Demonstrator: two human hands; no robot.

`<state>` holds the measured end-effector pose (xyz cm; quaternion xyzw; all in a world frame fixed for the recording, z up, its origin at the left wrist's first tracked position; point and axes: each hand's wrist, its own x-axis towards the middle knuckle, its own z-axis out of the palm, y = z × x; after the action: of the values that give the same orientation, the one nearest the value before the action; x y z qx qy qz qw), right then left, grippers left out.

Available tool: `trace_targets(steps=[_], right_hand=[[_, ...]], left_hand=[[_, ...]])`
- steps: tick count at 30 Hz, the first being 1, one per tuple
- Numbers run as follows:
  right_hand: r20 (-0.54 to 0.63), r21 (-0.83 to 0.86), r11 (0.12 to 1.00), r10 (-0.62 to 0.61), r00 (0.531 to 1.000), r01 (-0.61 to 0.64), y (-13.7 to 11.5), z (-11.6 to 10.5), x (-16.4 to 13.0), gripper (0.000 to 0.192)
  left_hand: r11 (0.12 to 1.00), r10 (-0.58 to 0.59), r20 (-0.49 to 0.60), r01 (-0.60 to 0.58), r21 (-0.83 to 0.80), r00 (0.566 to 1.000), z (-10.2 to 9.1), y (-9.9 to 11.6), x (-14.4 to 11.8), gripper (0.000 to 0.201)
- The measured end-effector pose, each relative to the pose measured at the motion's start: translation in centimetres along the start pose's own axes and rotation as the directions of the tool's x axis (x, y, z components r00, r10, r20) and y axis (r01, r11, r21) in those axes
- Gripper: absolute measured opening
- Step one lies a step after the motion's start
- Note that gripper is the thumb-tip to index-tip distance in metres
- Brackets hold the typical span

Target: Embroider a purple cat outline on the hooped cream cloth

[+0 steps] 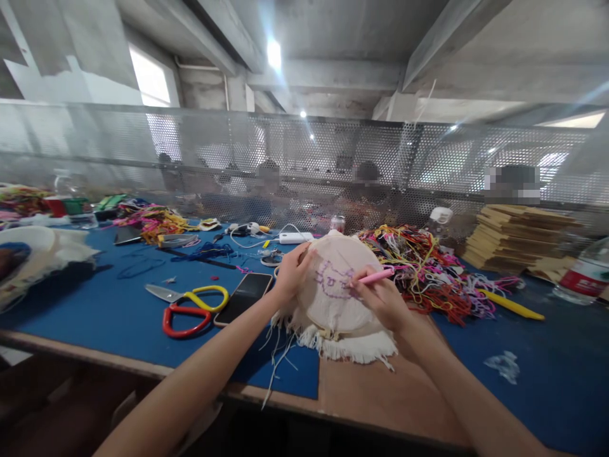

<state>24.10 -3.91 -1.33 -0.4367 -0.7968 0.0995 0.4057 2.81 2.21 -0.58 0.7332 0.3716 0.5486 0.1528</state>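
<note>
Two hands | left hand (290,274) grips hoop (333,285) | right hand (380,298) pinches pink pen (375,276), tip leftward

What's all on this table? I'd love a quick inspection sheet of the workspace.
Surface: blue mat over a brown table.
Job's things: cloth in a hoop, fringed, with a purple stitched outline; pink tool touching it.
Clutter: scissors, phone, thread pile, yellow stick, cardboard stack, bottle, more thread at far left.
Hands: left hand grips the hoop's left edge; right hand holds the pink tool.
Cables: white cable by a power bank.
Surroundings: perforated metal screen, people seated behind it; concrete ceiling with lights.
</note>
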Motion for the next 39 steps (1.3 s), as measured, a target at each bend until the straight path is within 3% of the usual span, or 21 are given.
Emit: trace_targets(steps=[5,12,19,25,32,39], right_hand=[[-0.011,0.082,0.997,0.015,1.000,-0.014,0.1,-0.2,0.0,0.026],[-0.014,0.069,0.998,0.009,1.000,-0.008,0.4,0.0,0.1,0.026],[0.064,-0.150,0.982,-0.103,0.993,0.112,-0.2,0.0,0.1,0.019],[0.172,-0.332,0.900,-0.236,0.956,0.282,-0.9,0.4,0.3,0.015],[-0.003,-0.042,0.999,-0.018,1.000,0.018,0.2,0.4,0.1,0.020],[-0.016,0.142,0.989,0.034,0.999,-0.031,0.5,0.0,0.1,0.025]], left_hand=[[1.000,0.008,0.001,-0.008,-0.015,1.000,0.0,0.3,-0.1,0.032],[1.000,-0.001,0.002,0.001,0.008,1.000,-0.1,0.6,-0.1,0.033],[1.000,-0.004,0.001,0.004,0.012,1.000,-0.2,0.9,-0.2,0.033],[1.000,0.018,-0.012,-0.017,0.010,1.000,-0.2,1.1,-0.3,0.034],[1.000,-0.007,-0.019,0.007,0.012,1.000,0.0,0.4,-0.1,0.033],[1.000,-0.016,-0.014,0.017,0.003,1.000,0.0,0.2,-0.1,0.032]])
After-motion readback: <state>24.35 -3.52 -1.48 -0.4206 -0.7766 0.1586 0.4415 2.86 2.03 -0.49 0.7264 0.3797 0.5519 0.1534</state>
